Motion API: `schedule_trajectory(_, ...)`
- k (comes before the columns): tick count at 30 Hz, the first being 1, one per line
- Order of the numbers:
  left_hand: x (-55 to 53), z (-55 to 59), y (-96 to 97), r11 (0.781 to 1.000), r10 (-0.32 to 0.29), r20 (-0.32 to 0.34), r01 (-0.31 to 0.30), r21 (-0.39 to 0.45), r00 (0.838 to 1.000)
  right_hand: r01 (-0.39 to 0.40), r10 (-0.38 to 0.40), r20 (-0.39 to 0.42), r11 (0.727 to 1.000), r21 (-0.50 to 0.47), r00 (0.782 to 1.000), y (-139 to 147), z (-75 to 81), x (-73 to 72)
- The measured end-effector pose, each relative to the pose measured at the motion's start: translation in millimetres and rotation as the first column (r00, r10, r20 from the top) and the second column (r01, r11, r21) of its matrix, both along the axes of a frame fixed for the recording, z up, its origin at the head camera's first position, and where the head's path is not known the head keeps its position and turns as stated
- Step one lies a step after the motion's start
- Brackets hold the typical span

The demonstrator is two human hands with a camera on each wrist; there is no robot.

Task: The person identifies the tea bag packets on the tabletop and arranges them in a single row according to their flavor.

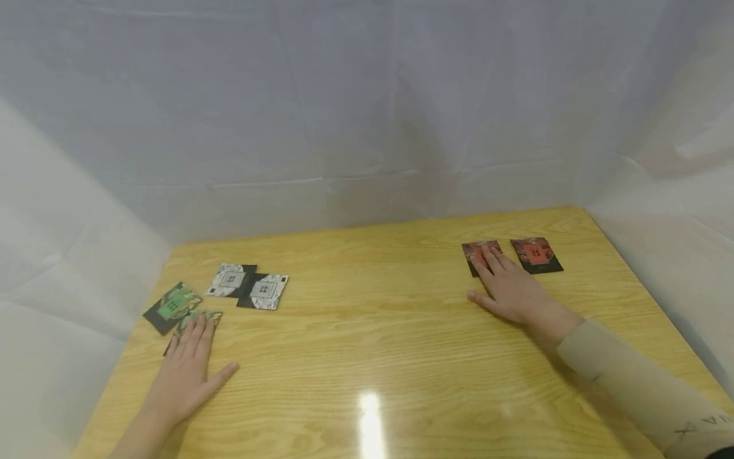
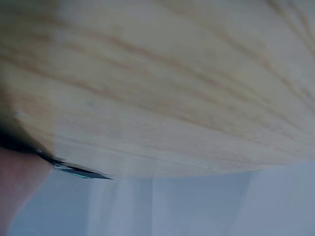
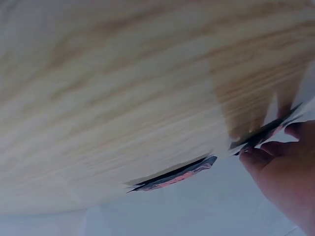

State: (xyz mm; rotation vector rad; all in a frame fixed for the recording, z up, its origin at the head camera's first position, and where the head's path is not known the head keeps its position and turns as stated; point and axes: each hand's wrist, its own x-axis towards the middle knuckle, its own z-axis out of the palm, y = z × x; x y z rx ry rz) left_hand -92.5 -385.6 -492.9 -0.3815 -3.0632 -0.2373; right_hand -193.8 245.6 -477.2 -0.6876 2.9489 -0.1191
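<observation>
My left hand rests with straight fingers on a green-and-black flat packet, covering most of it. Overlapping that one's upper corner in the head view is another green packet, lying at a slant. On the right side, my right hand has its fingers extended over a red-and-black packet, thumb apart on the table. A second red packet lies just right of those fingers. In the right wrist view, the fingertips touch the packet's edge.
Two white-and-black packets lie partly overlapped right of the green ones. All of them are on a wood-grain table. White sheeting hangs behind the table and along both sides.
</observation>
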Motion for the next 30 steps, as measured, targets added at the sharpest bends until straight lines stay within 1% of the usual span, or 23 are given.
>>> schedule_trajectory(6,0.5,0.7,0.0,1.000,0.004,0.014,-0.004,0.000,1.000,-0.027,0.025,-0.038,0.999,-0.031,0.999,-4.8,5.6,0.2)
schedule_trajectory(13,0.3,0.8,-0.7,1.000,0.003,0.036,-0.003,0.001,0.999,-0.101,0.099,-0.090,0.995,-0.026,0.991,-21.5,12.2,-1.9)
schedule_trajectory(16,0.3,-0.3,-1.1,1.000,-0.001,0.026,0.001,0.005,1.000,-0.126,0.123,-0.106,0.992,-0.022,0.987,-30.7,12.9,-3.4)
schedule_trajectory(20,0.6,-1.5,-1.8,1.000,-0.005,0.013,0.005,0.007,1.000,-0.155,0.150,-0.124,0.988,-0.026,0.981,-45.8,14.2,-7.5)
schedule_trajectory(25,0.9,-0.6,-1.4,1.000,-0.003,0.017,0.003,0.009,1.000,-0.187,0.181,-0.160,0.982,-0.022,0.970,-68.4,16.6,-14.4)
schedule_trajectory(30,1.0,0.4,-0.2,1.000,0.004,0.019,-0.004,0.002,1.000,-0.221,0.214,-0.172,0.975,-0.020,0.962,-99.2,19.6,-22.9)
